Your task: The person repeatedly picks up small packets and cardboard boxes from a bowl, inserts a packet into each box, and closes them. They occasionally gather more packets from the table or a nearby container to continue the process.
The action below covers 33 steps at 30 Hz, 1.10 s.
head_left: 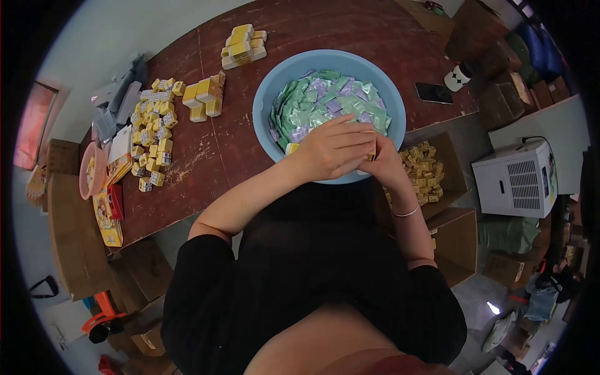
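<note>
Over the near edge of a blue basin [261,75], my two hands meet. My left hand [334,147] lies across the front with its fingers stretched toward the right. Behind it, my right hand [386,164] is closed on a small yellow box [372,150], mostly hidden by the fingers. Another yellow piece [292,149] shows beside my left wrist at the basin's edge. Green and purple packets [319,103] fill the basin.
Small yellow boxes [150,131] lie piled at the table's left, near two stacks of larger yellow boxes [203,97]. A phone [434,93] and a cup [457,77] are at the right. Cartons [455,240] stand below, one holding more yellow boxes [425,172].
</note>
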{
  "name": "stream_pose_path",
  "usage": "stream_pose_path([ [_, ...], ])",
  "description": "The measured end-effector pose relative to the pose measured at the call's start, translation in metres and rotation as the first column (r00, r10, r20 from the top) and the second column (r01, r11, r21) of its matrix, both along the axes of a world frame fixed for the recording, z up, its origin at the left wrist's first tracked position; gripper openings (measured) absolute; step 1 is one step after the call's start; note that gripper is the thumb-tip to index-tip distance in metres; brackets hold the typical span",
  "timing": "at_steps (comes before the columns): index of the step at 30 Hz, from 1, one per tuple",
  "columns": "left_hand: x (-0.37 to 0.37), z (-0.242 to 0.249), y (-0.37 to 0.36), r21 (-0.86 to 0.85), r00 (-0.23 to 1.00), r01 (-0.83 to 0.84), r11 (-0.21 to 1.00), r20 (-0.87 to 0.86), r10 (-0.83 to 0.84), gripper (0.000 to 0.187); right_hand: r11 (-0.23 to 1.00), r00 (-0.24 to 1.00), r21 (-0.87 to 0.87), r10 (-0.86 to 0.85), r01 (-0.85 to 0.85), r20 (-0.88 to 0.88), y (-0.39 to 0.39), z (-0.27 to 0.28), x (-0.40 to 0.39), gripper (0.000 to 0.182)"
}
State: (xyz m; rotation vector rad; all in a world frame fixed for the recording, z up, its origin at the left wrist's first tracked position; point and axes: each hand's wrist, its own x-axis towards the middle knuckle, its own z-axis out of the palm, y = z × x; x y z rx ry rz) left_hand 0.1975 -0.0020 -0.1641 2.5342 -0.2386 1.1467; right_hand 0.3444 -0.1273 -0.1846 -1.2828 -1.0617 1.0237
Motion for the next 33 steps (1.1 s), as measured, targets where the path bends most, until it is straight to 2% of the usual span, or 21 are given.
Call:
stream_pose_path([
  [2, 0.004, -0.005, 0.008, -0.121, 0.984, 0.162, 0.979, -0.057, -0.17, 0.025, 0.999, 0.999, -0.018, 0.042, -0.042, -0.008, -0.001, -0.005, 0.001, 0.042],
  [3, 0.008, -0.006, 0.017, -0.119, 0.985, 0.155, 0.981, -0.058, -0.163, 0.025, 0.999, 0.999, -0.016, 0.05, -0.05, -0.008, 0.0, -0.004, 0.004, 0.042],
  [4, 0.015, -0.006, 0.031, -0.425, 0.973, 0.045, 0.904, -0.188, -0.136, 0.025, 1.0, 0.993, -0.019, 0.016, -0.018, -0.119, 0.002, 0.003, 0.007, 0.04],
  [5, 0.023, -0.008, 0.047, -0.673, 0.937, -0.107, 0.732, -0.316, -0.153, 0.026, 0.999, 0.973, -0.03, -0.022, 0.015, -0.231, 0.003, 0.006, 0.009, 0.039],
  [7, 0.044, -0.037, 0.092, -0.221, 0.844, -0.415, 0.883, -0.457, 0.282, 0.027, 0.997, 0.989, 0.002, -0.077, 0.078, -0.129, 0.002, -0.002, 0.025, 0.037],
  [8, 0.052, -0.047, 0.106, -0.219, 0.845, -0.413, 0.884, -0.454, 0.282, 0.027, 0.985, 0.977, 0.025, -0.167, 0.171, -0.132, 0.002, -0.005, 0.032, 0.035],
  [10, 0.066, -0.063, 0.124, 0.096, 0.457, -0.454, 0.886, -0.828, 0.324, 0.026, 0.963, 0.957, 0.046, -0.258, 0.265, -0.13, 0.003, -0.009, 0.038, 0.035],
  [12, 0.076, -0.082, 0.134, 0.185, 0.489, -0.484, 0.855, -0.753, 0.44, 0.025, 0.887, 0.826, 0.082, -0.386, 0.455, -0.411, 0.004, -0.013, 0.042, 0.036],
  [14, 0.078, -0.082, 0.133, 0.27, 0.509, -0.517, 0.812, -0.667, 0.545, 0.024, 0.9, 0.815, 0.106, -0.327, 0.423, -0.478, 0.004, -0.023, 0.053, 0.036],
  [16, 0.073, -0.071, 0.14, -0.283, 0.793, -0.568, 0.773, -0.439, 0.422, 0.027, 0.909, 0.797, 0.136, -0.263, 0.393, -0.543, 0.005, -0.026, 0.058, 0.037],
  [17, 0.069, -0.055, 0.136, -0.28, 0.795, -0.564, 0.777, -0.439, 0.419, 0.027, 0.908, 0.756, 0.132, -0.243, 0.398, -0.608, 0.008, -0.025, 0.053, 0.039],
  [18, 0.063, -0.041, 0.128, -0.693, 0.881, -0.414, 0.59, -0.467, 0.069, 0.024, 0.907, 0.708, 0.123, -0.224, 0.403, -0.669, 0.009, -0.025, 0.048, 0.042],
  [19, 0.056, -0.026, 0.116, -0.941, 0.914, -0.268, 0.207, -0.316, -0.253, 0.022, 0.906, 0.705, 0.119, -0.227, 0.406, -0.672, 0.01, -0.029, 0.045, 0.042],
  [20, 0.052, -0.013, 0.105, -0.94, 0.913, -0.272, 0.205, -0.319, -0.254, 0.022, 0.913, 0.709, 0.122, -0.213, 0.389, -0.672, 0.014, -0.035, 0.043, 0.045],
  [22, 0.048, 0.009, 0.08, -0.89, 0.837, -0.307, 0.338, -0.421, -0.349, 0.028, 0.921, 0.711, 0.124, -0.195, 0.37, -0.675, 0.018, -0.039, 0.033, 0.047],
  [24, 0.05, 0.015, 0.056, -0.9, 0.87, -0.287, 0.328, -0.388, -0.305, 0.033, 0.951, 0.74, 0.105, -0.155, 0.292, -0.655, 0.022, -0.036, 0.018, 0.049],
  [26, 0.054, 0.013, 0.048, -0.847, 0.888, -0.313, 0.43, -0.421, -0.184, 0.04, 0.951, 0.712, 0.085, -0.161, 0.297, -0.683, 0.024, -0.033, 0.005, 0.051],
  [28, 0.052, 0.01, 0.044, -0.885, 0.915, -0.277, 0.375, -0.362, -0.179, 0.036, 0.951, 0.685, 0.061, -0.174, 0.304, -0.708, 0.024, -0.029, 0.0, 0.053],
  [30, 0.049, 0.005, 0.043, -0.918, 0.937, -0.239, 0.318, -0.304, -0.171, 0.033, 0.978, 0.598, 0.079, -0.054, 0.193, -0.799, 0.025, -0.024, 0.0, 0.056],
  [32, 0.04, 0.002, 0.042, -0.763, 0.928, -0.249, 0.596, -0.365, -0.08, 0.021, 0.993, 0.623, 0.073, 0.001, 0.091, -0.783, 0.022, -0.014, 0.002, 0.055],
  [33, 0.039, 0.001, 0.039, -0.762, 0.928, -0.249, 0.598, -0.365, -0.079, 0.021, 0.998, 0.64, 0.063, 0.058, -0.015, -0.766, 0.021, -0.012, 0.004, 0.055],
])
